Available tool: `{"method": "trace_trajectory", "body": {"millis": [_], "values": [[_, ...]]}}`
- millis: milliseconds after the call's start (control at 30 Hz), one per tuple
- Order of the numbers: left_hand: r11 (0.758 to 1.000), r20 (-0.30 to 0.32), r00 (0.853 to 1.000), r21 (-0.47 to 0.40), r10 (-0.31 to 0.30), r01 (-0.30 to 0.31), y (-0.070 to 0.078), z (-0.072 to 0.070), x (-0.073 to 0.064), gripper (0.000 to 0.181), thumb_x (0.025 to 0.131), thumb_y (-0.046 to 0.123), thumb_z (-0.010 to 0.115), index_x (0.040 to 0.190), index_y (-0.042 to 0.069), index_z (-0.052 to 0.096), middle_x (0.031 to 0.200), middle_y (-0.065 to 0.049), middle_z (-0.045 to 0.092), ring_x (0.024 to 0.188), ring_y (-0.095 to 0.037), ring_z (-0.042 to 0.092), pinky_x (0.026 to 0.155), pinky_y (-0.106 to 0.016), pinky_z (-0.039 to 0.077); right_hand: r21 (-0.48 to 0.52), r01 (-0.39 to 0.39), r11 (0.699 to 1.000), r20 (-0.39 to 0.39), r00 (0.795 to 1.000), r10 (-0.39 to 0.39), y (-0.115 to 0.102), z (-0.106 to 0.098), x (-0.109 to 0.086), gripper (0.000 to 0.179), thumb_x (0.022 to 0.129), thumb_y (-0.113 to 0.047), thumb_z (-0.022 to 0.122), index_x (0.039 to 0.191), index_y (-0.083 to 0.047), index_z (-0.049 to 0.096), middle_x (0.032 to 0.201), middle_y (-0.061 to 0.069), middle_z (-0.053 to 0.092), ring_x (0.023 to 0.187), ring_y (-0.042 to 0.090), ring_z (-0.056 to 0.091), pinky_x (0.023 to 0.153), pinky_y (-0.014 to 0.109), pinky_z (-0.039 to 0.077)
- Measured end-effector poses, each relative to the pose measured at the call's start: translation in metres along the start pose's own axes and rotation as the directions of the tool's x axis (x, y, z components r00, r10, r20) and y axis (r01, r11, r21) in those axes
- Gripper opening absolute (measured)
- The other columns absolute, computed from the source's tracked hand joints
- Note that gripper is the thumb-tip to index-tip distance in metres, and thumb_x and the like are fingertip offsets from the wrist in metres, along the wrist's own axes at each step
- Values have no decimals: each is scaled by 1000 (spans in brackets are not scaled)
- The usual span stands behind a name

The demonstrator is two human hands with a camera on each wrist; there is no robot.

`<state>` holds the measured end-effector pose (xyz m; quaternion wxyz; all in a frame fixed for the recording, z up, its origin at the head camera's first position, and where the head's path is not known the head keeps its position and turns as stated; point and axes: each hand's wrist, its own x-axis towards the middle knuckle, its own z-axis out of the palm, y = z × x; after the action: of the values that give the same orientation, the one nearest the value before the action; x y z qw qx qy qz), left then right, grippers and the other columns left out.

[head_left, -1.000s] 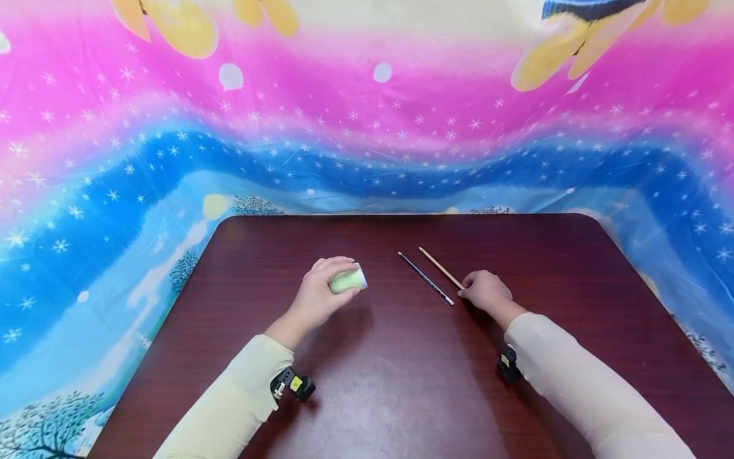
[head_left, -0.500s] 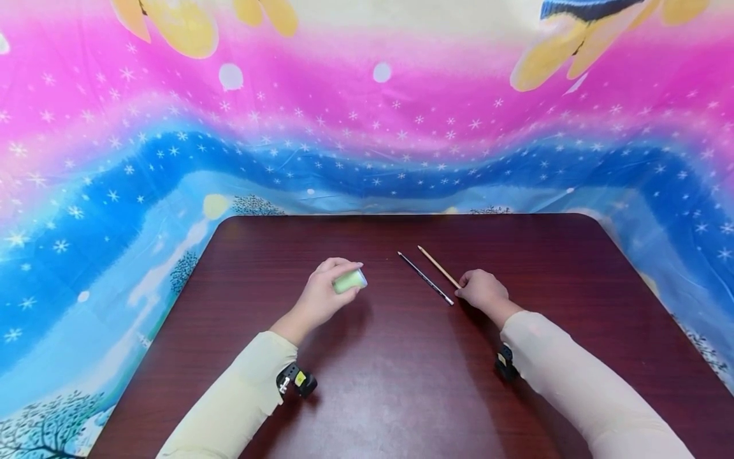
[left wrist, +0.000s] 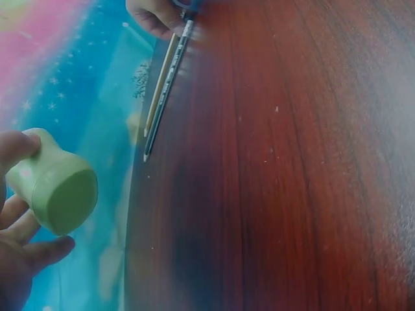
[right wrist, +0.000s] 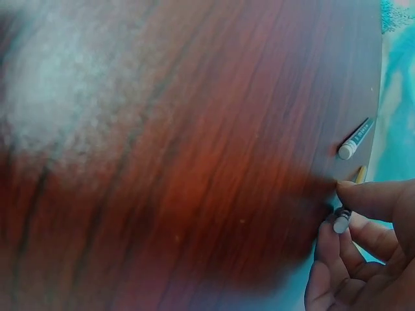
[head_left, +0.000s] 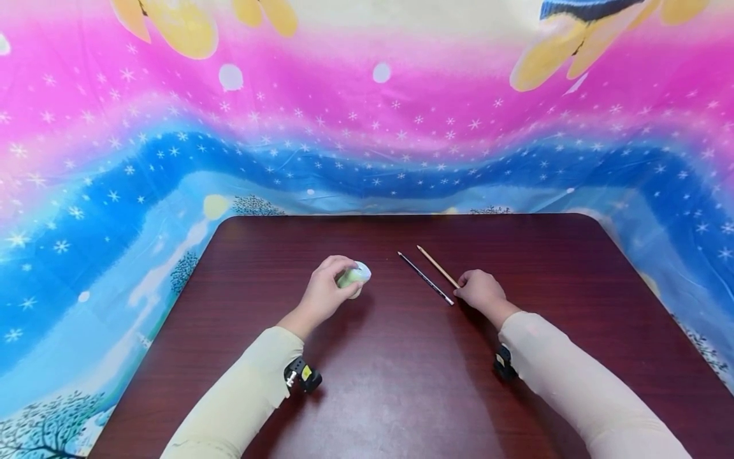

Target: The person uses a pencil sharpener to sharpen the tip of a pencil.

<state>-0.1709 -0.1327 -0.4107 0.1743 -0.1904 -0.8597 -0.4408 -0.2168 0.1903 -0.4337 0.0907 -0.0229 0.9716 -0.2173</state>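
Observation:
My left hand [head_left: 323,292] grips a small light green, waisted container [head_left: 354,275] above the table. In the head view, its whitish end with a dark spot faces up and right. The left wrist view shows the flat green base of this container [left wrist: 70,199]. My right hand [head_left: 483,292] pinches a yellow pencil [head_left: 438,266] near its rear end, its tip pointing away and left. The pencil's pale end [right wrist: 342,223] pokes out between thumb and fingers in the right wrist view. Left of it lies a dark, patterned pencil [head_left: 425,278] with a white end, untouched.
Both pencils are on a dark red-brown wooden table [head_left: 378,395] with rounded far corners. A colourful printed cloth [head_left: 367,146] hangs behind the table and along its sides. A black camera mount is on each wrist.
My left hand has shifted slightly right and turned the green container, bringing its whitish end into view. My right hand has slid slightly left with the yellow pencil. The dark pencil stays put.

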Motion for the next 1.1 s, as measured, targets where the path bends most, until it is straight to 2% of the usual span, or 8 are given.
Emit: {"method": "trace_trajectory", "body": {"millis": [267, 567, 833, 1100], "values": [[998, 8, 998, -37, -56, 56, -3, 7, 1, 31, 74, 0, 81, 102, 1, 68, 110, -13, 63, 101, -28, 60, 87, -44, 52, -1, 7, 1000, -3, 1000, -7, 0, 1, 0, 19, 87, -19, 69, 95, -2, 67, 91, 12, 67, 79, 28, 59, 74, 45, 49], [995, 16, 997, -62, -80, 81, -4, 13, 2, 29, 72, -2, 80, 98, 0, 67, 109, -14, 65, 99, -28, 61, 84, -48, 52, 6, 10, 1000, 2, 1000, -10, -1, 1, 0, 15, 86, -17, 67, 92, -3, 68, 85, 9, 67, 75, 25, 59, 72, 44, 49], [994, 50, 994, -32, -98, 100, -7, 21, 6, 27, 72, 1, 81, 96, 2, 68, 105, -11, 67, 93, -24, 62, 81, -44, 53, 14, -8, 1000, 27, 1000, 7, -3, -2, -1, 16, 87, -13, 63, 95, 0, 68, 88, 11, 67, 76, 25, 61, 72, 44, 50], [993, 75, 991, -29, -110, 113, -7, 25, 12, 27, 73, 2, 81, 95, 2, 67, 105, -12, 67, 87, -24, 61, 79, -45, 53, 16, -6, 1000, 38, 999, 5, -4, -3, 3, 13, 89, -13, 64, 93, -1, 68, 85, 10, 66, 71, 22, 59, 68, 41, 50]]}}
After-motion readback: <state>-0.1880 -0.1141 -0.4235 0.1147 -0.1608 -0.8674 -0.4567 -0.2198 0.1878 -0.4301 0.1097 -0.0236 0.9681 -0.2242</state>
